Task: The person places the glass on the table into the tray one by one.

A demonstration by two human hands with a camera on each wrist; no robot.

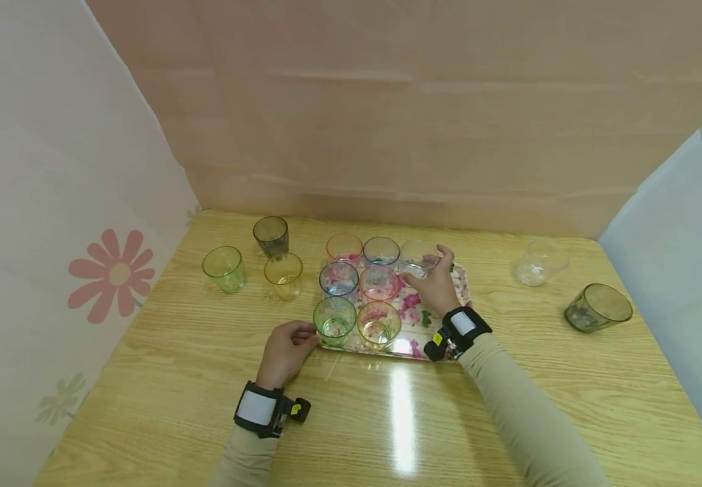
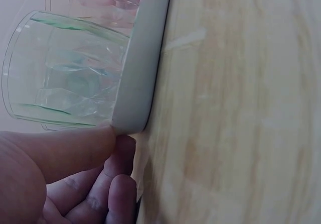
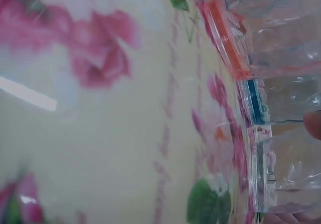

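Note:
My left hand pinches the near left corner of a flower-patterned tray, thumb against the rim in the left wrist view. A green-tinted glass stands on the tray right beside that thumb. At the tray's far right, my right hand grips a clear glass between thumb and fingers. The right wrist view shows this clear glass upright on or close over the tray, beside a blue-based glass. Red, blue, pink and yellow-tinted glasses fill the tray's left and middle.
Left of the tray stand a green glass, a dark grey glass and an amber glass. To the right are another clear glass and a dark brownish glass. A cloth wall borders the table's back.

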